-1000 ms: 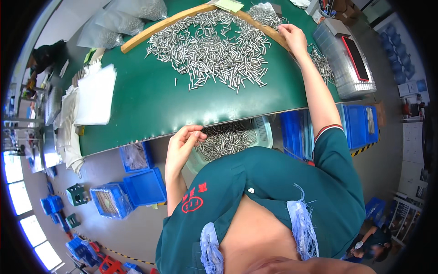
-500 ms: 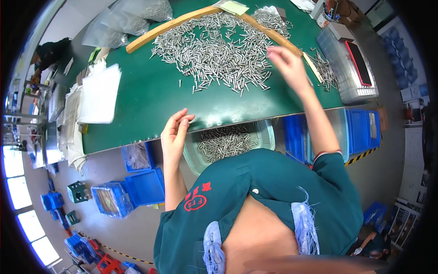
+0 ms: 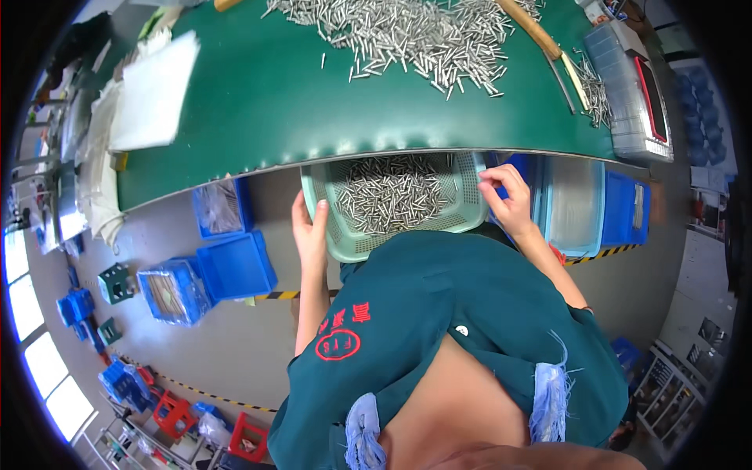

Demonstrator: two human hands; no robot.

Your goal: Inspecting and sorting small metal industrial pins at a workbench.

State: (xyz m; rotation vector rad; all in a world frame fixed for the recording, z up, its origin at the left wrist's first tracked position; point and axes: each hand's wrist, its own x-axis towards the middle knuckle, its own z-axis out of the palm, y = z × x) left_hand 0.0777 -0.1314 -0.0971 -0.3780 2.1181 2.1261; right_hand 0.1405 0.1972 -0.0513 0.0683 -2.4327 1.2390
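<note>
Head view: left hand [image 3: 312, 232] now at the left wall of the green basket [image 3: 473, 193], thumb over the rim and fingers outside, clamped on it. Half a second ago it was raised by the bench [image 3: 258, 110] edge. Right hand [image 3: 512, 205] has left the pin pile [image 3: 439, 41] for the basket's right rim; its fingers are bent, contact cannot be told. Basket, holding loose metal pins [image 3: 392, 197], sits below the bench's near edge, against the person's front. View has tilted down.
</note>
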